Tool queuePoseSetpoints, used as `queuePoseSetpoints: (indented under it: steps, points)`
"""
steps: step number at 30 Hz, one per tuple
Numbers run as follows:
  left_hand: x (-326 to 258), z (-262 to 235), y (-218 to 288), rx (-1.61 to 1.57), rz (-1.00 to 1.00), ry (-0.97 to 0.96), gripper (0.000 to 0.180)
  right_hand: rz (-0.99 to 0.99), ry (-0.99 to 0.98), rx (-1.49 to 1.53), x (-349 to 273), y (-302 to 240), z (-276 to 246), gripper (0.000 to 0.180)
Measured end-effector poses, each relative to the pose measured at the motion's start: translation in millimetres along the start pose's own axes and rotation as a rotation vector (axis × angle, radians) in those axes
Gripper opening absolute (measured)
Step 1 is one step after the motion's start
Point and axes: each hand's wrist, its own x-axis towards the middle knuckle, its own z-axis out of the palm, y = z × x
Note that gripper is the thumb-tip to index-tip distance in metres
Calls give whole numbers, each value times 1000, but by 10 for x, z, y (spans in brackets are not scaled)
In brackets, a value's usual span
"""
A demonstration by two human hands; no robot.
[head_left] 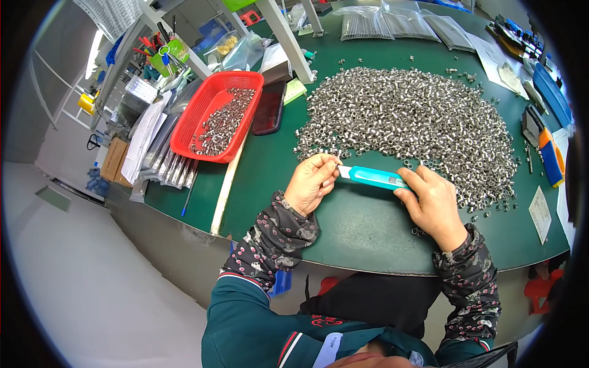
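Observation:
A teal utility knife point(375, 177) lies in the grip of my right hand point(432, 202), its fingers wrapped round the handle. The blade point(344, 172) is out and points left, its tip touching or very close to the fingertips of my left hand point(314, 183). Thumb and forefinger of that hand are pinched together; whatever sits between them is too small and covered to make out. Just beyond both hands spreads a large heap of small silvery metal rings point(405, 116). A few loose rings point(418, 232) lie beside my right wrist.
On the green table point(368, 245), a red plastic basket point(184, 132) with more rings stands at left, next to a dark phone-like slab point(269, 108). Clear plastic bags point(368, 26) lie at the back. An orange-and-blue tool point(551, 158) and a blue tray point(552, 92) are at right.

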Motion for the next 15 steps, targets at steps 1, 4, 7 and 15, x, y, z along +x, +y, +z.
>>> queuePoseSetpoints:
  steps: [1, 4, 7, 15]
  points:
    - [0, 1, 3, 0, -9, 4, 12, 0, 0, 0, 1, -2, -2, 22]
    - [6, -11, -5, 16, -16, 12, 12, -5, -7, -33, 5, -7, 0, 22]
    - [-4, 4, 2, -4, -48, 51, 13, -24, 21, -58, 14, -6, -10, 23]
    - [12, 12, 4, 18, 16, 74, 12, -93, 81, -112, 44, 46, -80, 30]
